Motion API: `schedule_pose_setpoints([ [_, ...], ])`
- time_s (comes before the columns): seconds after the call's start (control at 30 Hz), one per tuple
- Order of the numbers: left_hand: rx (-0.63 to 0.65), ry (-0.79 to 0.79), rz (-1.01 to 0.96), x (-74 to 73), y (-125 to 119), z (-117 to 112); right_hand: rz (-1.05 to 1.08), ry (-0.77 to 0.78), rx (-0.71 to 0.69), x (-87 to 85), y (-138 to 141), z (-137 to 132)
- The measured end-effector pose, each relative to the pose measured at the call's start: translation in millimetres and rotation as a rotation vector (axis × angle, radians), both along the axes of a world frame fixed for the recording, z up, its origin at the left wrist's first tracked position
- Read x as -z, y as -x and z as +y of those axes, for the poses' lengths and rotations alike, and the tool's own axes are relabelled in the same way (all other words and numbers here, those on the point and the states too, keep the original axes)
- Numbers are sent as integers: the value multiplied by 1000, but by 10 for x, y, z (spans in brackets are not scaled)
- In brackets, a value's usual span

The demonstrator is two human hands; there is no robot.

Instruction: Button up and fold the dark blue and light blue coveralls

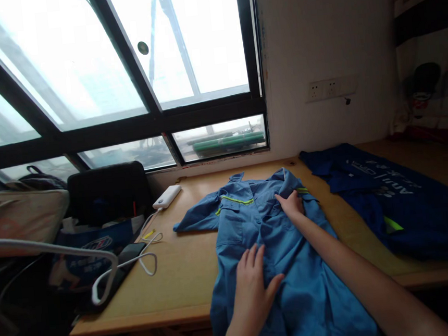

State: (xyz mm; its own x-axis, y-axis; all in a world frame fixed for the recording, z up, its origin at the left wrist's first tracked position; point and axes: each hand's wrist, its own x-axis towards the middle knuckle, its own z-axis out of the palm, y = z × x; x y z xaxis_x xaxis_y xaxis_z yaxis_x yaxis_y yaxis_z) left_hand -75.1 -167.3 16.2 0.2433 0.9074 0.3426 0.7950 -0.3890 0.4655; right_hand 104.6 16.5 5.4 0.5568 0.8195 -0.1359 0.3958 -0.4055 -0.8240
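A light blue work shirt with yellow-green stripes lies spread face-up on the wooden table, its hem hanging over the front edge. My left hand rests flat on the shirt's lower front, fingers stretched out. My right hand reaches further up and presses on the chest area near the collar, its fingers curled on the fabric.
A dark blue garment with white lettering lies on the table's right side. A white power bank with a white cable sits at the back left, near a black phone, bags and a white hanger.
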Motion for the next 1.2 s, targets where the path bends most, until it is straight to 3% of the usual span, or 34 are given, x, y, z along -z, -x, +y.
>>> schedule_pose_setpoints([
  [0.13,118,112,-63,84,-394,28,-306,93,106,-1,-358,84],
  [0.23,145,190,-176,77,-579,-35,-351,120,118,-88,-638,178],
  [0.33,126,238,-239,69,-682,-60,-368,67,80,-182,-622,239],
  [0.4,139,267,-245,81,-699,-75,-397,-24,-8,-181,-438,239],
  [0.53,147,336,-187,52,-597,-162,-614,-254,-396,-20,-57,196],
  [0.6,194,344,-130,-71,-492,-183,-705,-277,-479,58,-7,186],
  [0.67,364,366,-45,-278,-384,-106,-723,-277,-527,93,-36,183],
  [0.73,588,444,42,-514,-311,130,-732,-339,-661,97,-64,173],
  [0.8,608,532,143,-692,-302,540,-754,-402,-800,102,-35,149],
  [0.83,491,520,167,-736,-324,798,-769,-405,-830,114,3,133],
  [0.9,136,390,172,-710,-409,1362,-792,-350,-804,160,97,103],
  [0.97,-121,216,123,-544,-523,1892,-789,-272,-714,217,162,89],
  [1.03,-259,148,96,-290,-632,2289,-769,-219,-630,256,155,101],
  [1.1,-248,146,80,-26,-713,2523,-754,-187,-572,263,67,143],
  [1.2,-237,124,68,263,-741,2661,-717,-142,-484,235,-168,239],
])
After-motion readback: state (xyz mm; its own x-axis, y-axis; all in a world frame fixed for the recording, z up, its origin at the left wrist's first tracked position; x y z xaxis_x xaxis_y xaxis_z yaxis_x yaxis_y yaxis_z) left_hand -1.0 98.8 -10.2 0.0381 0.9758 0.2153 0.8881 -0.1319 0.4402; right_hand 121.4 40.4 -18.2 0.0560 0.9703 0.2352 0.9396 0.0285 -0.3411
